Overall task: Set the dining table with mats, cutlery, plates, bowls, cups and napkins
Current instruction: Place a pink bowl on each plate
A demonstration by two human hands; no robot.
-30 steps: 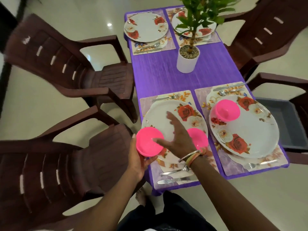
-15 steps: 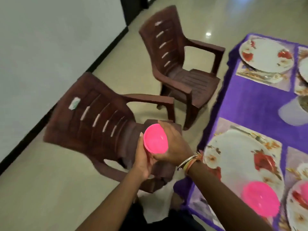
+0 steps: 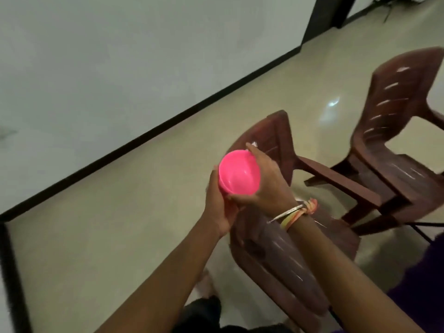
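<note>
A pink bowl (image 3: 239,175) is held in the air in front of the body, above a brown chair (image 3: 276,248) and the floor (image 3: 120,236), with its open mouth tilted toward the camera. It is judged to be carried in both hands so that it can be steadied on the way to a place setting. A doubled rim line suggests two nested bowls, but this cannot be told for certain. The left hand (image 3: 217,207) is cupped under the base and left wall. The right hand (image 3: 269,186), its wrist marked by wristbands (image 3: 298,212), is wrapped round the right wall, its fingers (image 3: 255,153) curled over the far rim; both sets are thus grasping the bowl. Both forearms are extended forward and converge on it. A second chair (image 3: 394,131) stands beyond. Of the surface, only a purple cloth (image 3: 430,265) at the right edge may be seen.
</note>
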